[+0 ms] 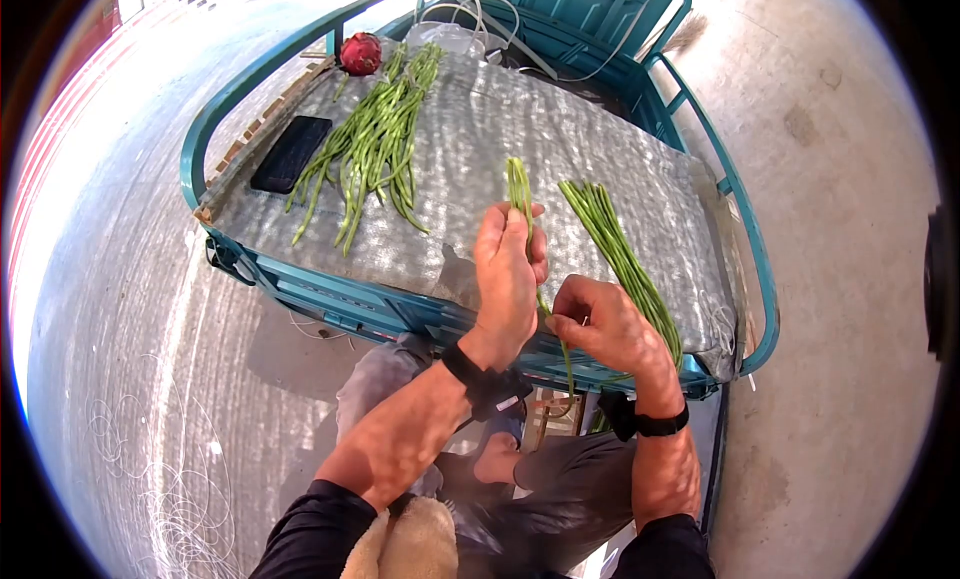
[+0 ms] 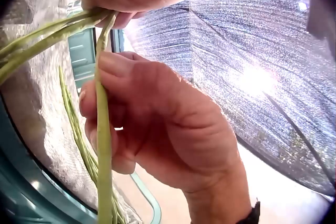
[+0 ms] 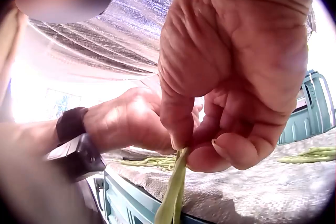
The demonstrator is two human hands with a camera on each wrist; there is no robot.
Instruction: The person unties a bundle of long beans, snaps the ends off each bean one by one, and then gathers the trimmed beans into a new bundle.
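Observation:
My left hand (image 1: 508,269) grips a few long green beans (image 1: 518,184) above the near edge of the cart bed, their tops sticking up past the thumb. Close beside it, my right hand (image 1: 605,319) pinches a bean between thumb and fingertips; in the left wrist view this bean (image 2: 104,129) runs down past the thumb. To the right lies a neat bundle of long beans (image 1: 625,254), partly behind the right hand. A looser pile of long beans (image 1: 385,129) is spread out on the left.
A grey sheet (image 1: 480,129) covers the teal cart bed, bordered by teal side rails (image 1: 765,279). A dark phone (image 1: 291,155) and a red dragon fruit (image 1: 361,54) lie at the left edge. Clear plastic and white cords (image 1: 500,24) sit at the far end.

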